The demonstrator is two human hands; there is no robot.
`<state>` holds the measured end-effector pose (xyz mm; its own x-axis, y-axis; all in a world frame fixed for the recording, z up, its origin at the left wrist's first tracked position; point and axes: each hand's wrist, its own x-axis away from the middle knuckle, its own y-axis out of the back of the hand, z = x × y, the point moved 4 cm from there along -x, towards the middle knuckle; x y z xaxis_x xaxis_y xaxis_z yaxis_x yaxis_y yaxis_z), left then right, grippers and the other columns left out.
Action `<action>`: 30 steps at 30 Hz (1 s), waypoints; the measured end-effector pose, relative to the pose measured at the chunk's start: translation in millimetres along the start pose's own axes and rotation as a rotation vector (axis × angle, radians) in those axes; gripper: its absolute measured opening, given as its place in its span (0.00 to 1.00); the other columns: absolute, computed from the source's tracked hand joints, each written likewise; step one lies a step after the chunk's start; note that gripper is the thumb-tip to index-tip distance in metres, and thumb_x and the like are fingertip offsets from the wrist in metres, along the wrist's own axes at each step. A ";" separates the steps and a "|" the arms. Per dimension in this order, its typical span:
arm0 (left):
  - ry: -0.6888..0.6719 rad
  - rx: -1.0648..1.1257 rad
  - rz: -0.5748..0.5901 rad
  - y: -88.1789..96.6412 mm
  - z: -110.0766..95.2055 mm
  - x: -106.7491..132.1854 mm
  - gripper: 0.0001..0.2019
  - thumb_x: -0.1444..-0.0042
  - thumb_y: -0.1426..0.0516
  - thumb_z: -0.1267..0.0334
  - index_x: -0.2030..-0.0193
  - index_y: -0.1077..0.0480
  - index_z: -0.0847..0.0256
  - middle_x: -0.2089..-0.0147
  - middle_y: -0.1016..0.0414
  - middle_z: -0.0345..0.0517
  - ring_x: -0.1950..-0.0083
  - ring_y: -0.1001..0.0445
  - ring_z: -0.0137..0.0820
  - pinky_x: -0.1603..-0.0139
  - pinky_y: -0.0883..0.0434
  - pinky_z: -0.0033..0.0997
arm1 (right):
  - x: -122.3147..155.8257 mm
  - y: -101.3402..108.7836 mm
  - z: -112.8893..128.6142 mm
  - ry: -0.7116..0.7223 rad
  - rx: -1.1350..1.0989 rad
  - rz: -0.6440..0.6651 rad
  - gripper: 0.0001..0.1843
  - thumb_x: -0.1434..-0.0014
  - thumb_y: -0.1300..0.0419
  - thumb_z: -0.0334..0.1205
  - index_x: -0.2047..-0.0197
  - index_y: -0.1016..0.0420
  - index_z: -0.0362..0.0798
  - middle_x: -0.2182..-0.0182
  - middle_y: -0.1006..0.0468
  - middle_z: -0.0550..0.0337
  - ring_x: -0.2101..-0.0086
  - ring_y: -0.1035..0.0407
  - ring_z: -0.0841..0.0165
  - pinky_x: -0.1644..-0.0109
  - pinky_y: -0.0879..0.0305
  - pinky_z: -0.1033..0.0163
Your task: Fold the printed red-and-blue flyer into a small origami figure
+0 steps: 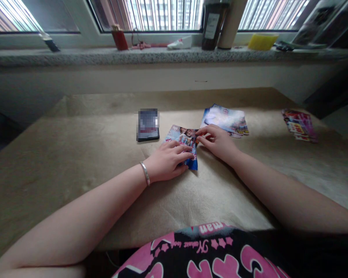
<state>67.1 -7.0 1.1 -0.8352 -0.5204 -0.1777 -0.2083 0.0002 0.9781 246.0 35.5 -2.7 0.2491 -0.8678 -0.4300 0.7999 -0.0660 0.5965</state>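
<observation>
A colourful printed packet (178, 132), blue along its lower edge, lies on the table. My left hand (171, 160) rests flat across it with the fingers apart, hiding much of its front. At the packet's upper right edge, my right hand (216, 143) is closed in a pinch of thumb and fingertips. Just behind the right hand is an overlapping pile of shiny blue-and-white printed packets (226, 119). A dark stack of cards (147, 125), its top pixelated, lies left of the packet.
Several pink and red printed pieces (300, 125) lie fanned at the table's right. Beyond the table (75, 154) runs a granite windowsill (89, 58), holding a red container (120, 37), a dark jar (214, 25) and a yellow object (262, 41).
</observation>
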 end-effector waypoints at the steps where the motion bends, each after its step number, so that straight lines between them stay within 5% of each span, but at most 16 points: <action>1: -0.005 0.005 -0.005 -0.3 0.5 0.0 0.16 0.40 0.49 0.58 0.46 0.32 0.54 0.40 0.34 0.43 0.46 0.36 0.40 0.42 0.39 0.46 | 0.1 0.3 -2.0 -0.032 -0.028 -0.026 0.07 0.46 0.41 0.39 0.64 0.25 0.49 0.65 0.25 0.57 0.66 0.30 0.66 0.66 0.31 0.61; 8: 0.000 0.025 -0.012 -0.9 2.0 0.1 0.17 0.40 0.49 0.56 0.46 0.32 0.53 0.41 0.33 0.43 0.47 0.37 0.41 0.42 0.39 0.46 | -0.8 0.5 -15.1 -0.134 -0.074 -0.141 0.07 0.48 0.40 0.42 0.67 0.27 0.48 0.69 0.25 0.59 0.68 0.30 0.67 0.69 0.32 0.62; 14: -0.001 0.032 -0.008 0.6 1.4 -0.1 0.17 0.40 0.49 0.56 0.46 0.32 0.53 0.41 0.33 0.43 0.46 0.37 0.41 0.42 0.39 0.46 | -1.4 -2.7 -12.0 -0.126 -0.097 -0.069 0.18 0.47 0.41 0.42 0.52 0.30 0.50 0.61 0.26 0.56 0.67 0.30 0.69 0.69 0.33 0.64; 30: 0.053 0.171 -0.002 -1.3 5.9 -1.4 0.15 0.41 0.46 0.56 0.50 0.32 0.57 0.41 0.33 0.43 0.38 0.43 0.39 0.35 0.44 0.45 | -1.9 -3.0 -18.5 -0.203 -0.101 -0.044 0.10 0.49 0.41 0.41 0.64 0.34 0.49 0.75 0.34 0.67 0.75 0.37 0.72 0.70 0.40 0.65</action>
<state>65.6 -1.2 -0.6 -0.8073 -0.5652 -0.1696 -0.2974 0.1414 0.9442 253.2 46.5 -16.2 0.1060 -0.9473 -0.3025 0.8604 -0.0651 0.5054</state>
